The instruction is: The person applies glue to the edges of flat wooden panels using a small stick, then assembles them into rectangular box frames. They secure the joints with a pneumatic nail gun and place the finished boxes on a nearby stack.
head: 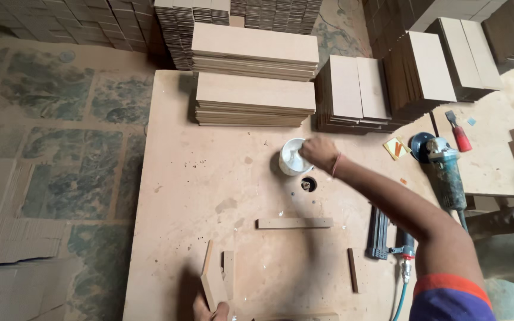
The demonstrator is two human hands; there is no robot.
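R hand (319,151) dipping into white glue cup (292,157), grip unclear, L hand (209,309) gripping wood pieces (216,279)

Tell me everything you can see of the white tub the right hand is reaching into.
The white tub is a small round container, plastic by its look, standing upright and lidless on the board tabletop, just in front of the nearer stack of boards. A pale whitish content shows inside; what it is cannot be told. The right hand rests at its right rim, fingers over the opening. A small dark round object lies just beside it.
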